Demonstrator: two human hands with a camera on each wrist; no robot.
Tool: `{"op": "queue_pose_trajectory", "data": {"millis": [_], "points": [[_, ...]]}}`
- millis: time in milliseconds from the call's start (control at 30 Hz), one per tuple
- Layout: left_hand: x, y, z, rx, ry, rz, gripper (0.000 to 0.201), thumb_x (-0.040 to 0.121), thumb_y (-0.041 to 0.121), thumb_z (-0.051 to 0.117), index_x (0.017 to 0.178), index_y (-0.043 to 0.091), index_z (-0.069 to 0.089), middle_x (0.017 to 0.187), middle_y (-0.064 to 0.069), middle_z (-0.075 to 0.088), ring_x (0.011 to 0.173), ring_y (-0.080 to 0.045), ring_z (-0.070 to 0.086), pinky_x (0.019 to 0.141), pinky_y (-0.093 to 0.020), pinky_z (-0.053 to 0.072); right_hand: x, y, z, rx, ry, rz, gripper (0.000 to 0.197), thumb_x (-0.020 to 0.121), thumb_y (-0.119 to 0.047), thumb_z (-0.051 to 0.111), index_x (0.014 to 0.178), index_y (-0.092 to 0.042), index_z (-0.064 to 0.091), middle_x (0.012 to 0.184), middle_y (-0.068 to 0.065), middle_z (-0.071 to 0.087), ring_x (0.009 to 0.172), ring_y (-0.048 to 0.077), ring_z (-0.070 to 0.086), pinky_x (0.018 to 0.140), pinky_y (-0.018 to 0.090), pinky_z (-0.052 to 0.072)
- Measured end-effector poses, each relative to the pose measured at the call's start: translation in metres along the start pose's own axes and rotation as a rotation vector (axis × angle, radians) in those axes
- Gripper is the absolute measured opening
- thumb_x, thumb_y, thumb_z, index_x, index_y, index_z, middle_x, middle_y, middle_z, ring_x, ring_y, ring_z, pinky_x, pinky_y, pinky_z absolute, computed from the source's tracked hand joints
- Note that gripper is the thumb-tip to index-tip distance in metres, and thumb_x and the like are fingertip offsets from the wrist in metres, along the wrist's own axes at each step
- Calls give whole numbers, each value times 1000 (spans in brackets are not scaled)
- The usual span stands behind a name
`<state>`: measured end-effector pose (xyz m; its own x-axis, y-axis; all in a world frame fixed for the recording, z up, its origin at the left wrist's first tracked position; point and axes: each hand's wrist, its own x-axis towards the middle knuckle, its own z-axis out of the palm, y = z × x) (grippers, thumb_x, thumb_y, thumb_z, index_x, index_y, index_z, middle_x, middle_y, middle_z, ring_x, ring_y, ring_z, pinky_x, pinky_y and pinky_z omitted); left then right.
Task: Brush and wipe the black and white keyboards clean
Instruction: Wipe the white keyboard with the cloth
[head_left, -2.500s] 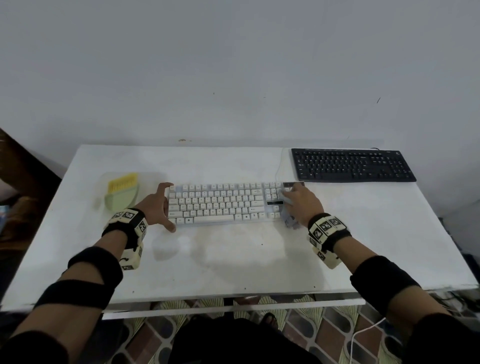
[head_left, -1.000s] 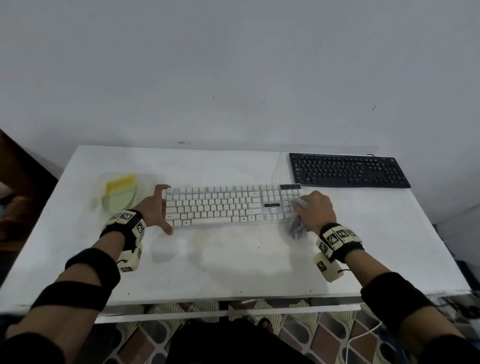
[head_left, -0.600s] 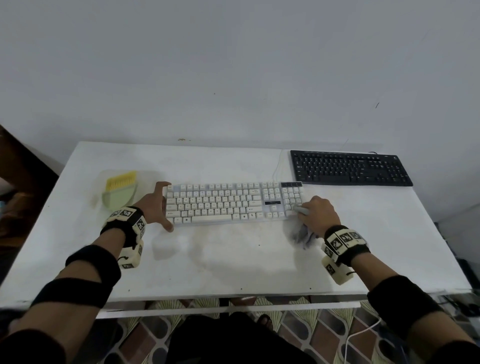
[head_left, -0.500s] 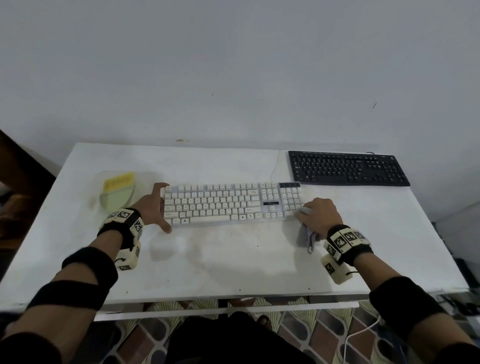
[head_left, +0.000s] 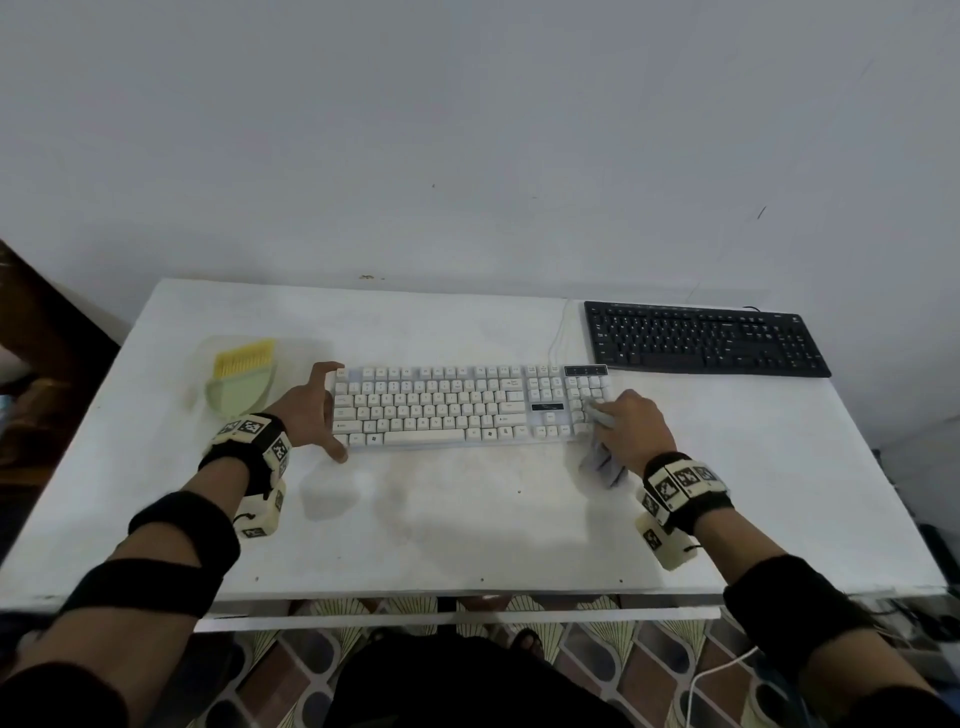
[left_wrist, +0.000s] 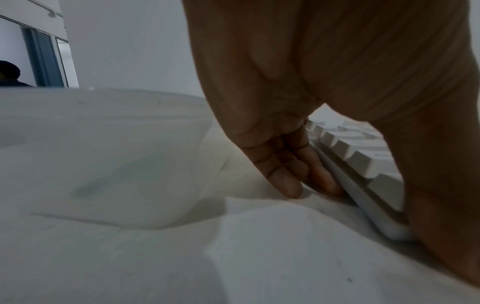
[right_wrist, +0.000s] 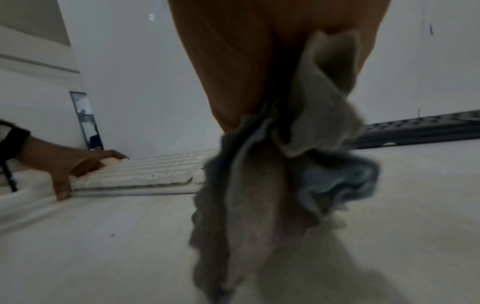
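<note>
The white keyboard (head_left: 457, 405) lies across the middle of the table. My left hand (head_left: 323, 410) braces its left end, thumb at the front corner, forefinger at the back corner, the other fingers (left_wrist: 285, 174) laid straight against its side. My right hand (head_left: 626, 423) grips a bunched grey cloth (head_left: 600, 462) and presses a fold of it on the number pad's lower right keys. The rest of the cloth (right_wrist: 259, 195) hangs down to the tabletop. The black keyboard (head_left: 701, 338) sits apart at the back right, also low in the right wrist view (right_wrist: 420, 131).
A pale green brush with yellow bristles (head_left: 241, 379) lies in a translucent tray (left_wrist: 116, 154) just left of my left hand. The white table (head_left: 467, 519) stands against a wall, and the white keyboard's cable (head_left: 558, 332) runs back toward it.
My right hand dragged the cloth from the number pad's top down off the front right corner, then back onto the lower right keys. My left hand stayed put.
</note>
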<state>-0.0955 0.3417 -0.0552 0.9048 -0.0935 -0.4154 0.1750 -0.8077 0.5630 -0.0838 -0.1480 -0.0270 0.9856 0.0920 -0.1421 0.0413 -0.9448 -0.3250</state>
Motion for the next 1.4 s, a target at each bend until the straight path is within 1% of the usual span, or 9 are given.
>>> {"op": "queue_pose_trajectory", "data": {"millis": [200,300,467,700,867,1033,1100,1233,1400], "points": [[-1,2,-1,-4,1,7,146,46,17,105,154,21,7,86,-9,69,79,-25,69,78,-39,57,2,5,-21,-21,84,19,32,93,-39,61,67,-21,67,73,3,61,71,22,59,59,30,35],[-2,3,-1,8,7,4,147,45,18,105,155,21,8,84,-10,69,77,-26,68,76,-41,57,17,-4,-25,34,200,12,22,98,-32,61,89,-19,76,88,8,57,81,24,53,69,31,37],[-1,2,-1,19,9,-7,147,44,19,106,155,21,8,83,-8,68,77,-24,67,73,-36,54,9,-9,-17,-28,48,42,20,98,-19,61,111,-14,75,91,10,47,83,30,54,71,31,42],[0,1,0,14,17,-12,148,43,19,106,155,22,8,83,-8,68,77,-24,68,72,-35,53,-22,-3,-23,-30,-12,55,35,90,-24,65,58,-11,61,58,-2,50,62,20,52,53,26,33],[-1,2,0,10,12,-17,148,43,18,106,155,23,8,83,-11,68,78,-27,69,73,-36,54,10,-7,-32,46,210,-11,19,96,-23,63,84,-13,73,80,4,50,77,27,55,67,32,41],[-2,4,0,4,4,-21,147,45,17,105,155,23,8,83,-11,69,79,-28,69,78,-40,56,12,-1,-14,4,75,67,27,98,-22,63,123,-22,72,92,7,48,79,21,50,69,29,41],[-1,4,-1,9,4,-23,148,44,18,105,155,22,7,83,-11,69,79,-28,69,79,-42,57,-6,5,-7,-15,64,24,24,97,-24,63,118,-22,75,88,6,52,76,22,52,66,27,41],[0,4,-1,25,3,-18,148,44,18,106,155,21,7,83,-11,69,78,-27,69,78,-43,57,-15,11,-15,30,61,127,35,93,-38,61,68,-16,73,58,-1,64,59,19,61,54,26,42],[-1,5,-1,30,0,-24,148,44,18,105,155,21,7,83,-11,69,78,-27,68,76,-39,56,30,10,-30,75,214,175,25,100,-22,53,91,-16,74,81,2,71,69,20,61,56,18,34]]}}
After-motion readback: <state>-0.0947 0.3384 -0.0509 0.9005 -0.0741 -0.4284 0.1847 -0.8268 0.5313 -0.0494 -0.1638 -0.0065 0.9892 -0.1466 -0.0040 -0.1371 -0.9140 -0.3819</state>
